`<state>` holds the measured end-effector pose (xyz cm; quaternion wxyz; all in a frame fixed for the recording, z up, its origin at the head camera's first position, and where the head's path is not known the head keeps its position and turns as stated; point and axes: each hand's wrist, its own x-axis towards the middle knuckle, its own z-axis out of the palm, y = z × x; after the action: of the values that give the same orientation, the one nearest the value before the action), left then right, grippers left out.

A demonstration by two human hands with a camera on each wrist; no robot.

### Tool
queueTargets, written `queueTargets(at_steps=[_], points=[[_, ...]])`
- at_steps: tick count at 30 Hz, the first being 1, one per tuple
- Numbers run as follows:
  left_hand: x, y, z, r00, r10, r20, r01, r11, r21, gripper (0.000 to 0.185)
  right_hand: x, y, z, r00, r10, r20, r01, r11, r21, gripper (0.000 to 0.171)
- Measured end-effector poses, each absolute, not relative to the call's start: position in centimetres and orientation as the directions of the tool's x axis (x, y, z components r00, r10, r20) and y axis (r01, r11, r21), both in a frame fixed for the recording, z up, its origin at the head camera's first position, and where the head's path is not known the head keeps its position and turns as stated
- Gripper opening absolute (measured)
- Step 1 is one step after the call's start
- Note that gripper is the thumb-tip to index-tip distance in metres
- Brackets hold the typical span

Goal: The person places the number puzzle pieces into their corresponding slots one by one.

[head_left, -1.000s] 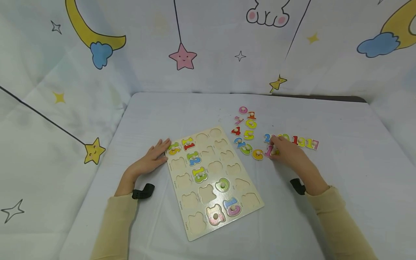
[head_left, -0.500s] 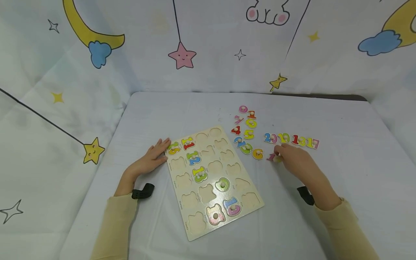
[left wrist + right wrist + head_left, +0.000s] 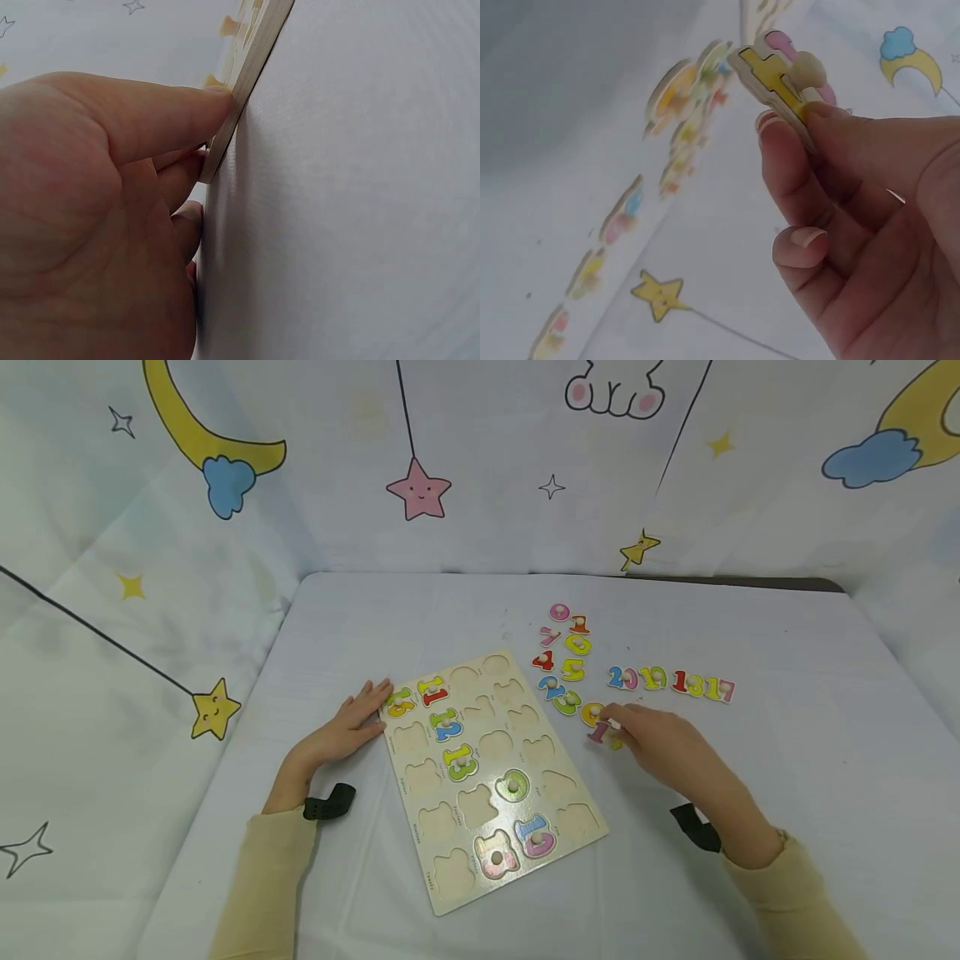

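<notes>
My right hand [image 3: 667,743] pinches a pink-and-yellow number puzzle piece [image 3: 769,75] between thumb and index finger, beside its round knob. The piece is off the table, just right of the orange 6 piece [image 3: 591,713]. My left hand [image 3: 348,724] lies with fairly straight fingers at the upper left corner of the wooden puzzle board [image 3: 480,727]. In the left wrist view the thumb [image 3: 180,112] presses against the board's edge. Several number pieces, such as the 12 [image 3: 446,724] and the 10 [image 3: 536,837], sit in the board's recesses; many other recesses are bare.
Loose single-digit pieces, including a red 4 [image 3: 543,661] and a blue 2 [image 3: 552,687], lie right of the board. A row with a 20 [image 3: 622,677], a 19 [image 3: 652,677] and a 17 [image 3: 722,690] lies farther right. A patterned cloth [image 3: 480,527] hangs behind the table.
My right hand has lifted the pink-and-yellow piece and brought it left toward the board, uncovering the row of two-digit pieces. The left hand has stayed at the board's corner.
</notes>
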<state>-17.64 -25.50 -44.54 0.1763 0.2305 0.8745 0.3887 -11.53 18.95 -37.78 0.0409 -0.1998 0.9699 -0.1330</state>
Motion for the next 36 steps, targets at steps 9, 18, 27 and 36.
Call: queueTargets(at_steps=[9, 18, 27, 36], points=[[-17.7, -25.6, -44.8, -0.832, 0.539, -0.132, 0.261, 0.59, 0.764, 0.061, -10.9, 14.2, -38.1, -0.848, -0.524, 0.084, -0.482, 0.694, -0.534, 0.017], [-17.9, -25.7, -44.7, -0.828, 0.546, -0.127, 0.27, 0.586, 0.764, 0.061, -9.8, 9.9, -39.0, -0.841, -0.54, 0.032, -0.356, 0.507, -0.785, 0.021], [-17.9, -25.8, -44.6, -0.828, 0.548, -0.12, 0.275, 0.583, 0.764, 0.061, -9.0, 7.1, -40.8, -0.789, -0.604, -0.107, -0.227, 0.449, -0.865, 0.031], [-17.9, -25.8, -44.6, -0.826, 0.551, -0.116, 0.283, 0.583, 0.762, 0.06, -8.6, 6.1, -41.9, -0.757, -0.627, -0.187, -0.163, 0.457, -0.875, 0.029]])
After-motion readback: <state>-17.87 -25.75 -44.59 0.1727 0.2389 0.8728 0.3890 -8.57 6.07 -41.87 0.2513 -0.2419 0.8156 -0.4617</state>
